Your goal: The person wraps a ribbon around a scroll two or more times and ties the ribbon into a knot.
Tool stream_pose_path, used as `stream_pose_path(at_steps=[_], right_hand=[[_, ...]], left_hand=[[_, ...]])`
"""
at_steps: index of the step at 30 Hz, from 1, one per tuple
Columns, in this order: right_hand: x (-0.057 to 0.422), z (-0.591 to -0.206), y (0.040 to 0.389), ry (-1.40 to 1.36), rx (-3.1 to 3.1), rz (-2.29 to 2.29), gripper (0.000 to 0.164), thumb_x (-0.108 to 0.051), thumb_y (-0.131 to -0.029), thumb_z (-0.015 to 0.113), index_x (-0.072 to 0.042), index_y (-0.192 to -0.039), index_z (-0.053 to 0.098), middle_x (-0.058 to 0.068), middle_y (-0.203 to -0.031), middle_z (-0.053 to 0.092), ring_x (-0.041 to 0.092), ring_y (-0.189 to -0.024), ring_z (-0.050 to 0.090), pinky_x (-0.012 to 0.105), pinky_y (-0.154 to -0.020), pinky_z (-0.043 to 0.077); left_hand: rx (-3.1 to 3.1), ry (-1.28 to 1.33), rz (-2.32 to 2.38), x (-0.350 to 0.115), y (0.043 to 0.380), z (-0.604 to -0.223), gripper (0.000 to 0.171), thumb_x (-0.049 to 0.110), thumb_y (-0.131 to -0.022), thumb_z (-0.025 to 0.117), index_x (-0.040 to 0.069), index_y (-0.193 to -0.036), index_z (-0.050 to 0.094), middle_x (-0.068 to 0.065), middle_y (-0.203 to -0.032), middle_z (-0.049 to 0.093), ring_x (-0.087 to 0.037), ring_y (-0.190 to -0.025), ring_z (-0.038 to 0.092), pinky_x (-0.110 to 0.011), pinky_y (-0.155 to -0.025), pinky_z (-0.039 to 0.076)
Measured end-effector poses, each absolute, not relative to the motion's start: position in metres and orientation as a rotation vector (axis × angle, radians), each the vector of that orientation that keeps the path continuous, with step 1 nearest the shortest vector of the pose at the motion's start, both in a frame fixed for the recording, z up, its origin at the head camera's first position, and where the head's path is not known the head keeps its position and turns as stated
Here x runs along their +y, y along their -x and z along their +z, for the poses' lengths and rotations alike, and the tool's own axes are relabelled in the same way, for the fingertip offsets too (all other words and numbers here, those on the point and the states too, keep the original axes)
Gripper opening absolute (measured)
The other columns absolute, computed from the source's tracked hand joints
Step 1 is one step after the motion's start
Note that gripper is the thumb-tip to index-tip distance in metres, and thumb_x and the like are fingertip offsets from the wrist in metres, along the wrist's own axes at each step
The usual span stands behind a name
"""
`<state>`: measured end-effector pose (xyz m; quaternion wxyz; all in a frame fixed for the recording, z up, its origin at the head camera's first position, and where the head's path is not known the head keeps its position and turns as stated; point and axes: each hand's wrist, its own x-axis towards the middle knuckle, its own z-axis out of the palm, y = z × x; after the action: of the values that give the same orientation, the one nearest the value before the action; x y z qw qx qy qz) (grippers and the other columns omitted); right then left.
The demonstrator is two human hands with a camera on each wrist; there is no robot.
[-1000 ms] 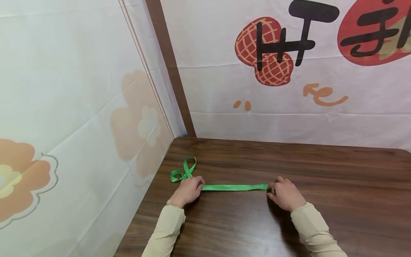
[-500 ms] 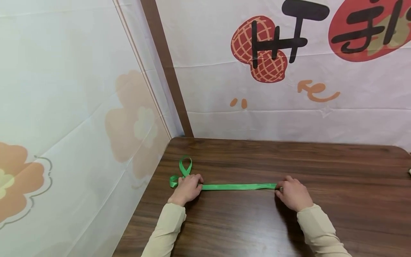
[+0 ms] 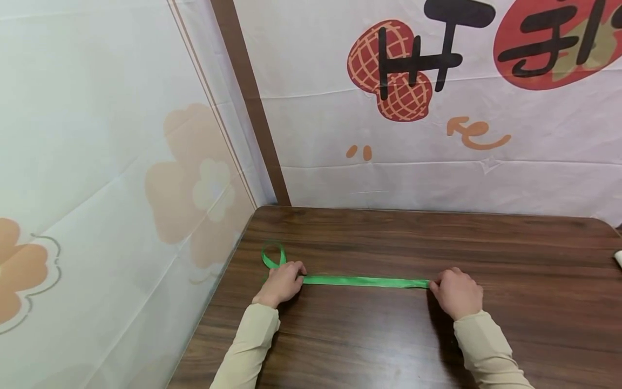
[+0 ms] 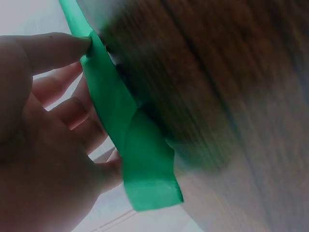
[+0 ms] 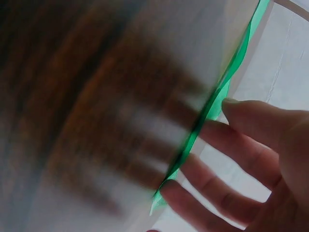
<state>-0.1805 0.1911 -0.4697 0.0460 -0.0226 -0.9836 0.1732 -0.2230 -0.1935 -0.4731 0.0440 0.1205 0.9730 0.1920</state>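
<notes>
A shiny green ribbon [image 3: 364, 281] stretches in a nearly straight line between the two hands, low over the brown table. My left hand [image 3: 282, 282] pinches it at the left; the left wrist view shows the thumb on the face of the ribbon [image 4: 108, 92] and the other fingers behind it. A short fold of ribbon hangs below that thumb. Beyond the left hand, a loop of the same ribbon curls on the tabletop. At the right end, my right hand [image 3: 457, 293] pinches the ribbon [image 5: 217, 101] between thumb and fingers, its short tip showing past the fingertips.
The wood-grain table [image 3: 364, 335] has rounded far corners. A printed white cloth [image 3: 316, 135] hangs behind it, and another flowered cloth [image 3: 121, 216] runs along the left edge. Something small and white [image 3: 618, 258] shows at the far right edge.
My right hand has moved to the right, and the straight stretch of ribbon has grown longer. The loops past my left hand have shrunk. The left hand stays almost in place.
</notes>
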Motion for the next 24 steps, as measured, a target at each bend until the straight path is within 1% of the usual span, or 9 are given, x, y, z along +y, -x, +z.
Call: stream_pose_path(at_steps=[5, 7, 9, 13, 18, 20, 24], right_hand=[[0.189, -0.468, 0.183, 0.150, -3.036, 0.522, 0.015, -0.023, -0.082, 0.071, -0.013, -0.071, 0.069, 0.017, -0.079, 0.059, 0.042, -0.069, 0.059, 0.059, -0.060, 0.044], [0.190, -0.467, 0.184, 0.166, -3.043, 0.520, 0.016, -0.024, -0.082, 0.071, -0.012, -0.072, 0.068, 0.017, -0.079, 0.059, 0.042, -0.069, 0.059, 0.059, -0.060, 0.044], [0.191, -0.467, 0.185, 0.185, -3.050, 0.518, 0.017, -0.025, -0.082, 0.071, -0.011, -0.073, 0.067, 0.016, -0.079, 0.058, 0.041, -0.068, 0.058, 0.059, -0.061, 0.044], [0.195, -0.466, 0.184, 0.208, -3.055, 0.523, 0.018, -0.026, -0.082, 0.071, -0.008, -0.077, 0.068, 0.019, -0.082, 0.059, 0.043, -0.070, 0.059, 0.059, -0.061, 0.045], [0.203, -0.464, 0.180, 0.213, -3.074, 0.524, 0.021, -0.026, -0.083, 0.070, -0.005, -0.079, 0.067, 0.020, -0.084, 0.059, 0.044, -0.072, 0.059, 0.060, -0.062, 0.045], [0.206, -0.464, 0.179, 0.215, -3.087, 0.534, 0.022, -0.027, -0.083, 0.070, -0.006, -0.077, 0.066, 0.019, -0.083, 0.059, 0.043, -0.071, 0.059, 0.060, -0.061, 0.045], [0.217, -0.461, 0.176, 0.235, -3.112, 0.563, 0.022, -0.027, -0.084, 0.069, -0.007, -0.076, 0.066, 0.019, -0.083, 0.059, 0.044, -0.071, 0.058, 0.059, -0.060, 0.045]], left_hand=[[2.967, -0.373, 0.612, -0.198, 0.231, -0.474, 0.015, 0.007, -0.092, 0.056, 0.011, -0.102, 0.066, -0.008, -0.107, 0.067, -0.027, -0.103, 0.062, -0.061, -0.093, 0.042], [2.974, -0.375, 0.604, -0.200, 0.235, -0.475, 0.016, 0.007, -0.092, 0.056, 0.011, -0.103, 0.066, -0.008, -0.108, 0.067, -0.027, -0.103, 0.063, -0.058, -0.092, 0.044], [2.972, -0.375, 0.606, -0.202, 0.238, -0.475, 0.016, 0.008, -0.092, 0.055, 0.011, -0.104, 0.066, -0.008, -0.108, 0.068, -0.026, -0.102, 0.063, -0.053, -0.091, 0.047], [2.980, -0.371, 0.607, -0.205, 0.237, -0.474, 0.016, 0.006, -0.091, 0.056, 0.009, -0.104, 0.066, -0.009, -0.106, 0.068, -0.025, -0.094, 0.064, -0.044, -0.080, 0.052], [2.995, -0.242, 0.592, -0.205, 0.231, -0.473, 0.016, 0.009, -0.091, 0.057, 0.010, -0.104, 0.066, -0.009, -0.103, 0.067, -0.022, -0.084, 0.063, -0.040, -0.068, 0.051], [2.995, -0.195, 0.587, -0.204, 0.229, -0.473, 0.016, 0.010, -0.092, 0.056, 0.010, -0.105, 0.065, -0.010, -0.102, 0.067, -0.022, -0.082, 0.063, -0.040, -0.067, 0.051], [2.994, -0.162, 0.592, -0.203, 0.224, -0.471, 0.015, 0.010, -0.093, 0.057, 0.010, -0.105, 0.065, -0.010, -0.103, 0.067, -0.024, -0.086, 0.063, -0.042, -0.069, 0.051]])
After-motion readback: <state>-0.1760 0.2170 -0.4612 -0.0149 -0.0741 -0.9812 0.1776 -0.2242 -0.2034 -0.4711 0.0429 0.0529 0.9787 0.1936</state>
